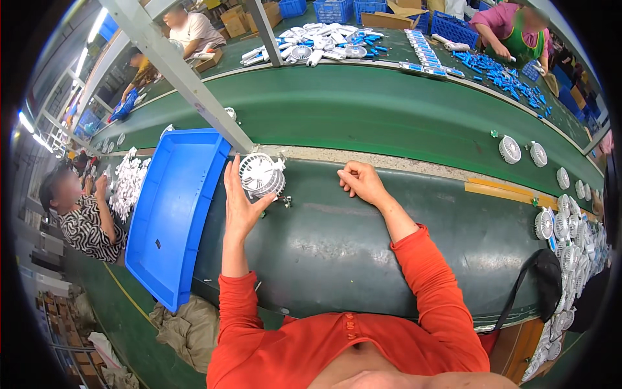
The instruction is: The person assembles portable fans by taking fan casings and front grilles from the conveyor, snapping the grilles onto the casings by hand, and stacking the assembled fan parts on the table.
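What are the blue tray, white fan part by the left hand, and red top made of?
Blue tray: probably moulded plastic, slightly shiny, from its smooth one-colour walls. White fan part: likely hard plastic; thin, even cage slats; finish unclear. Red top: matte fabric, given its wrinkles.

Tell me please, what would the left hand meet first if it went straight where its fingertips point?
The left hand would probably meet the grey post, beside the blue tray; depth is unclear.

Green floor, bright strip lights.
A pale post stands between a long green belt and the dark counter.
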Motion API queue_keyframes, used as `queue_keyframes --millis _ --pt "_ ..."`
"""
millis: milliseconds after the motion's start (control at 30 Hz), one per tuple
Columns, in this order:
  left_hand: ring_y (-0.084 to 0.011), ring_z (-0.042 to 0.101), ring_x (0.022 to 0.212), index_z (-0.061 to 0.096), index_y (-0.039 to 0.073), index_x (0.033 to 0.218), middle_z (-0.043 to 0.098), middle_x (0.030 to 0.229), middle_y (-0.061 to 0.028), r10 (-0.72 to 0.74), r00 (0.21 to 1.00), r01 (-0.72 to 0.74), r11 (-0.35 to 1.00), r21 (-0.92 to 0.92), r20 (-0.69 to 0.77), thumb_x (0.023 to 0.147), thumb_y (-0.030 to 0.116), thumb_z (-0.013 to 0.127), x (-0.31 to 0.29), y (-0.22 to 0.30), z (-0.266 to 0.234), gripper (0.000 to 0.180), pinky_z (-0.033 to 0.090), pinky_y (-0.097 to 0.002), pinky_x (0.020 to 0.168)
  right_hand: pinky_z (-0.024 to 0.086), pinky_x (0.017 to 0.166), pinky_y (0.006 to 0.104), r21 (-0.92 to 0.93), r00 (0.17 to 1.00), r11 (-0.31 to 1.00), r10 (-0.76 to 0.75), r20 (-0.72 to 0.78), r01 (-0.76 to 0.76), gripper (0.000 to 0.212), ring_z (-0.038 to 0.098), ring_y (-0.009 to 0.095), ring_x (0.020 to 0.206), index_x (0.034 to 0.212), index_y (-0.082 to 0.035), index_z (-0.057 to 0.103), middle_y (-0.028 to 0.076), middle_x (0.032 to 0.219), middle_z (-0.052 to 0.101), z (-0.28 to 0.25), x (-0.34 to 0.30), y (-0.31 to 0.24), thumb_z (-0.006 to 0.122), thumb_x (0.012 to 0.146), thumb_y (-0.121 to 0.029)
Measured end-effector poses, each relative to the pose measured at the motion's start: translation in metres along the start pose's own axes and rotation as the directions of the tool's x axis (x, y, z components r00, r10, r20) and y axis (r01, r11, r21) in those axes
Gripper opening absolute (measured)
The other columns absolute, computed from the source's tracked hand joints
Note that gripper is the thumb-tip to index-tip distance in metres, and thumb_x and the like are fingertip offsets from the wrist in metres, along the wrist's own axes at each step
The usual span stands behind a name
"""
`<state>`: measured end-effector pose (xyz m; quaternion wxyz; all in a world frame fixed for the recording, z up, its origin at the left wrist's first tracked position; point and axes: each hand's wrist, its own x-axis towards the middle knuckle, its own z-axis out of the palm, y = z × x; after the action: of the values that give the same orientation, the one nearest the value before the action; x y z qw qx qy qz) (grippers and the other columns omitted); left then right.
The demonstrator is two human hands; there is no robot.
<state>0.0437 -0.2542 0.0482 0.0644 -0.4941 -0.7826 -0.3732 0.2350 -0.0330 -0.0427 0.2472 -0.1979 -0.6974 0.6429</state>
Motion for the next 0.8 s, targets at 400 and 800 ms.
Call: queue_keyframes --millis 400,800 --pt "-0.043 0.016 0.139 0.02 0.02 0.147 0.009 0.151 -0.0242 -0.022 0.959 0.132 0.916 0.379 -0.281 0.054 0.018 0.089 -0.003 0.008 0.063 0.115 0.02 -0.0617 0.106 0.046 0.045 0.021 0.013 1.0 1.0 -0.008 0.011 0.008 0.025 0.055 0.006 0.058 0.075 -0.003 0.054 0.002 0.067 0.06 0.002 0.001 -0.001 0.059 0.093 -0.02" --pt "-0.0422 0.032 0.132 0.023 0.014 0.145 0.02 0.147 -0.0251 -0.053 0.959 0.156 0.92 0.36 -0.279 0.058 0.006 0.085 0.014 -0.053 0.032 0.108 0.034 -0.0449 0.105 0.046 0.045 0.0212 0.03 1.0 0.999 0.012 0.017 -0.012 0.025 0.055 0.006 0.057 0.075 -0.004 0.054 0.003 0.068 0.06 0.001 -0.001 0.0 0.059 0.092 -0.02"
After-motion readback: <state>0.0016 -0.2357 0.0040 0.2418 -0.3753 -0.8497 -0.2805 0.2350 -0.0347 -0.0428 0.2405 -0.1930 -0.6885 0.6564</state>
